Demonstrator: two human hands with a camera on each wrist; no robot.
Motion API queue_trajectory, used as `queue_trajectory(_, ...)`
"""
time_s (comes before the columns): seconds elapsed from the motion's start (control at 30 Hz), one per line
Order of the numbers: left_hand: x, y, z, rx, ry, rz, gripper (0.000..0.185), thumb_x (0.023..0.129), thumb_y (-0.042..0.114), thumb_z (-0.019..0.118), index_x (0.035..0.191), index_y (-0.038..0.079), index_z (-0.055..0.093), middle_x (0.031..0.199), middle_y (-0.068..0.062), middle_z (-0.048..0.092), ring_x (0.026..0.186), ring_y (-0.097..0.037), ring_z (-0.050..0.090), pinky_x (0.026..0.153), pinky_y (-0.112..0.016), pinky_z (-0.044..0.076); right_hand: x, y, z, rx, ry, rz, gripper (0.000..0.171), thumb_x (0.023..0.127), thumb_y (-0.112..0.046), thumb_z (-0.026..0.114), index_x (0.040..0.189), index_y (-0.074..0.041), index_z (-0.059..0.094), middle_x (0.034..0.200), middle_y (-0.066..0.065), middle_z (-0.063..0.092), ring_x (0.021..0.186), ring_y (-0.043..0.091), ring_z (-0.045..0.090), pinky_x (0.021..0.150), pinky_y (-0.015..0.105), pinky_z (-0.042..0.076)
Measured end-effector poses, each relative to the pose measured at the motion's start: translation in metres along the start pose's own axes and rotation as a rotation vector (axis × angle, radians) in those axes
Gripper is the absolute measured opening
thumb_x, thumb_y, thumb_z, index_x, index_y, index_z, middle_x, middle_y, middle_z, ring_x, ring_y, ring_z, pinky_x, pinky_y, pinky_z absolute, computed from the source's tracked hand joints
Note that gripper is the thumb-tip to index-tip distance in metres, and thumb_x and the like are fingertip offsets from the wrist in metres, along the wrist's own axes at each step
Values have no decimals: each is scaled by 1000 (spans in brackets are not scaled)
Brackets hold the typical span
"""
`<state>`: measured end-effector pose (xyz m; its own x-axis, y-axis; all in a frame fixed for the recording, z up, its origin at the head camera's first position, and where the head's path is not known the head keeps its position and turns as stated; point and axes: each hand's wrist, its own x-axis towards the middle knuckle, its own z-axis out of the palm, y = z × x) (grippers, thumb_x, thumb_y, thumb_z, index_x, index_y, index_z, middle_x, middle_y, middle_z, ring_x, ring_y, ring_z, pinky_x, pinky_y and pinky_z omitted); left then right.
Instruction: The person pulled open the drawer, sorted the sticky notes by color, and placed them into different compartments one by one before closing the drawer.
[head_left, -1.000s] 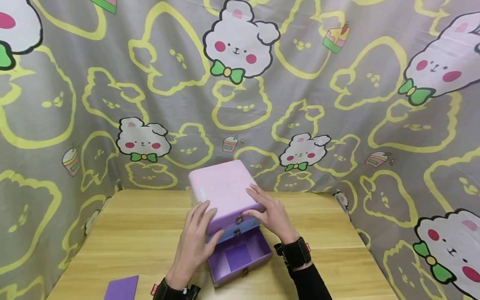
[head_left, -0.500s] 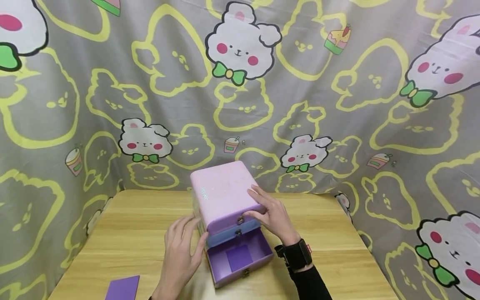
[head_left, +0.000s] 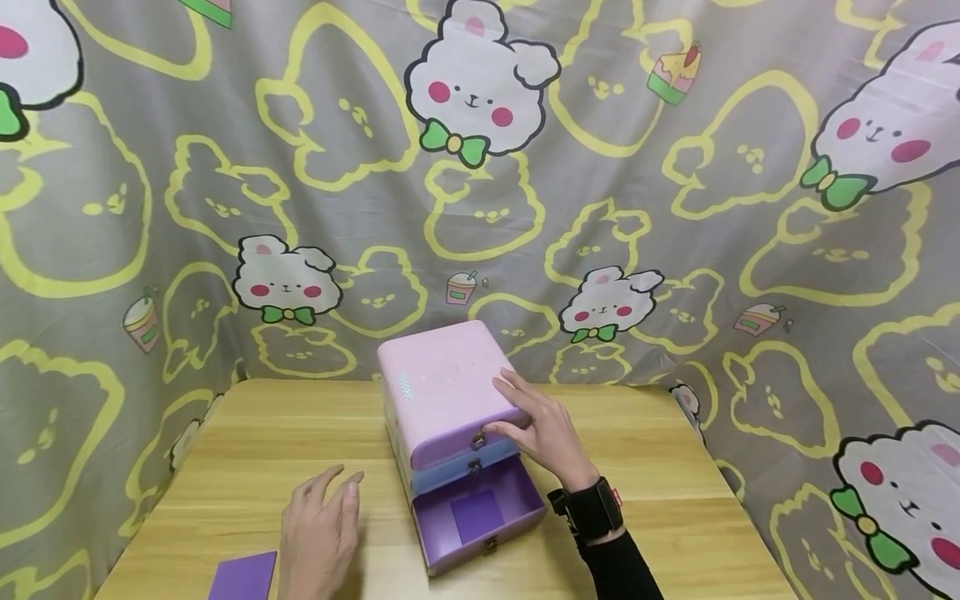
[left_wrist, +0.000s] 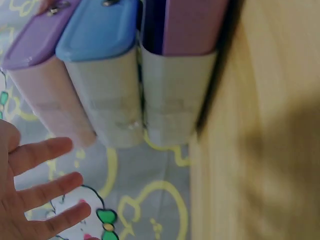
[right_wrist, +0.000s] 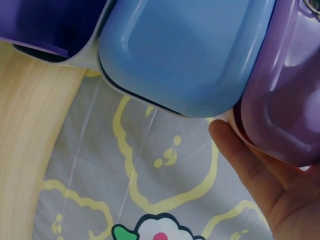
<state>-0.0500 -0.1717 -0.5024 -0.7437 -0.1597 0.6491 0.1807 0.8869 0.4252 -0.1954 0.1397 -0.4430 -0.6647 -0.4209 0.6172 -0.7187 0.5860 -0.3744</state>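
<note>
A small three-tier drawer box (head_left: 450, 383) with a pink top stands mid-table. Its upper front is purple, the middle drawer (right_wrist: 185, 55) blue, both pushed in. The purple bottom drawer (head_left: 517, 508) is pulled out, and a darker purple square (head_left: 477, 515) lies inside it. My right hand (head_left: 543, 425) holds the box by its upper right front corner, fingers on the top and thumb lower down; the fingertips are hidden in the right wrist view. Over the table, left of the box and apart from it, my left hand (head_left: 318, 525) has its fingers spread with nothing in them.
A flat purple sheet (head_left: 243, 575) lies at the front left of the wooden table (head_left: 660, 467). A grey curtain (head_left: 360, 208) printed with rabbits hangs behind the table and along both sides. Small metal knobs (head_left: 491, 544) stick out from the drawer fronts.
My left hand has let go of the box's left front corner and moved left and toward me, over the table. The right hand and the box stay put.
</note>
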Motion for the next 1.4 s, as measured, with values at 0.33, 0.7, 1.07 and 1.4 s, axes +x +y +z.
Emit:
queue_trajectory(0.33,-12,-33,-13,132,-145,-175,39,102,17,40,124,7,72,131,-26,63,115,-51,53,81,-73,47,1,0,0,-6,-13,11,70,83,-41,81,145,-20,58,150,7,57,57,1,44,64,18,40)
queue_trajectory(0.7,-27,-72,-24,225,-446,-393,55,96,22,41,148,7,48,143,-33,49,124,-62,43,86,-81,42,0,0,1,-15,-11,14,72,80,-40,83,145,-21,57,151,7,57,104,20,73,75,29,51)
queue_trajectory(1.07,-38,-100,-20,289,-541,-618,55,93,27,57,138,-3,48,140,-40,39,127,-65,32,96,-84,34,-1,-1,1,-14,-17,32,72,81,-41,82,145,-22,57,152,5,56,90,16,71,73,25,48)
queue_trajectory(1.4,-47,-114,-15,278,-613,-680,62,91,27,64,142,-2,43,141,-40,33,125,-67,32,92,-83,39,0,1,2,-5,-20,38,71,82,-43,81,146,-23,56,152,4,56,88,12,67,72,23,46)
